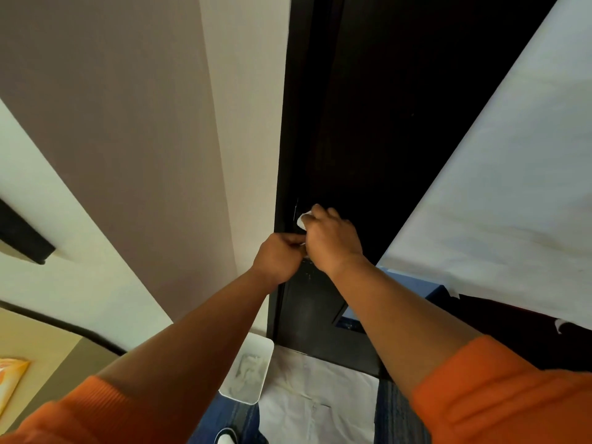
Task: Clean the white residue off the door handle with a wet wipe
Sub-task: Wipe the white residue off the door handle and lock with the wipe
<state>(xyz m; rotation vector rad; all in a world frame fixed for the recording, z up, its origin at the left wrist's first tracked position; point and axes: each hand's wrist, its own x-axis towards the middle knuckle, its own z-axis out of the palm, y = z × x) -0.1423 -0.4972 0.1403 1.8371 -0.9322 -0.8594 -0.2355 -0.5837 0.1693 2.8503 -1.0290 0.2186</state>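
Note:
A dark door (368,123) stands straight ahead. Its handle is almost wholly hidden behind my two hands; only a thin dark metal edge (296,208) shows above them. My right hand (333,238) is curled around a crumpled white wet wipe (302,221) and holds it against the handle area. My left hand (280,257) sits just below and to the left, its fingers curled round the lower end of the handle. White specks (307,274) show on the door face under my hands.
A white rectangular bin (266,347) with crumpled wipes inside stands on the floor by the door frame. White sheeting (320,402) covers part of the blue carpet. A pale wall (160,123) runs at left, white sheeting (496,187) at right. A yellow packet (9,379) lies far left.

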